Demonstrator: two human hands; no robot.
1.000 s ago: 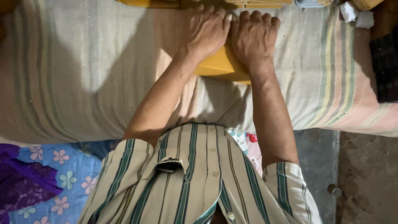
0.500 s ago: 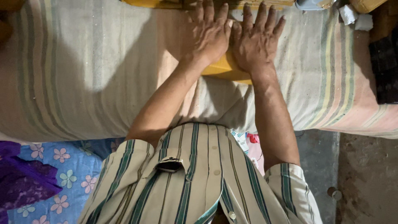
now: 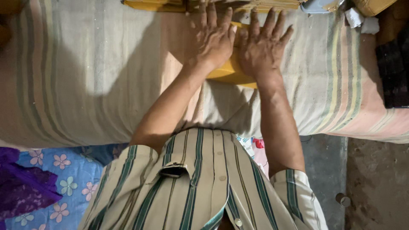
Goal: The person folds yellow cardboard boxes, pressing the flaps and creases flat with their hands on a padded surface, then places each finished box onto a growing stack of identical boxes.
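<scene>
Both of my hands lie flat, side by side, on a yellow folded piece (image 3: 230, 70) that rests on a pale striped cloth (image 3: 98, 81) covering a padded surface. My left hand (image 3: 211, 39) presses down with its fingers spread and pointing away from me. Beside it, my right hand (image 3: 262, 47) does the same, fingers apart. Most of the yellow piece is hidden under the palms; only its near edge shows. Neither hand grips anything.
More yellow material (image 3: 153, 5) lies along the far edge. Crumpled white paper (image 3: 362, 21) and a dark checked cloth (image 3: 394, 72) sit at the right. A blue flowered fabric (image 3: 64, 179) and purple cloth (image 3: 21, 191) lie at lower left, bare floor (image 3: 375, 183) at lower right.
Both hands have slid a little farther away across the yellow piece, and their fingers have spread from closed together to apart.
</scene>
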